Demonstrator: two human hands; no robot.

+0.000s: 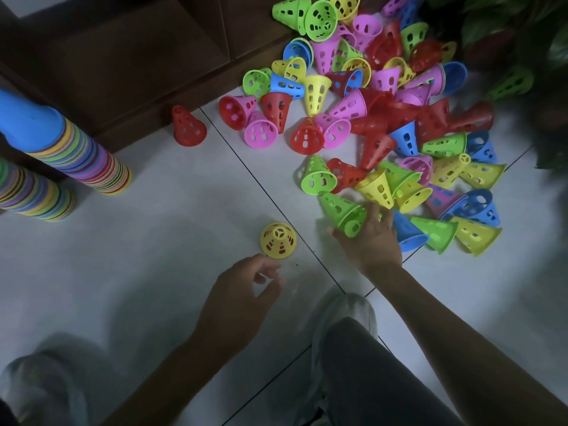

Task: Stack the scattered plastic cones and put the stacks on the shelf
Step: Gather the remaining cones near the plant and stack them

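A big pile of perforated plastic cones [384, 112] in red, pink, green, yellow and blue lies scattered on the white tiled floor at the upper right. My right hand [368, 238] grips a green cone [344, 212] at the pile's near edge. A yellow cone [278, 240] stands upright alone on the floor, just beyond the fingertips of my left hand [246, 290], which is open and holds nothing. Two tall multicoloured stacks of cones [76, 155] stand at the left; the taller has a blue top. A single red cone [187, 127] stands by the dark wooden shelf [138, 50].
The shelf unit runs along the top left, its base meeting the floor. A leafy plant [522, 32] overhangs the pile at the top right. My knee and shoe [341, 315] are at the bottom centre, another shoe [37, 385] at the bottom left.
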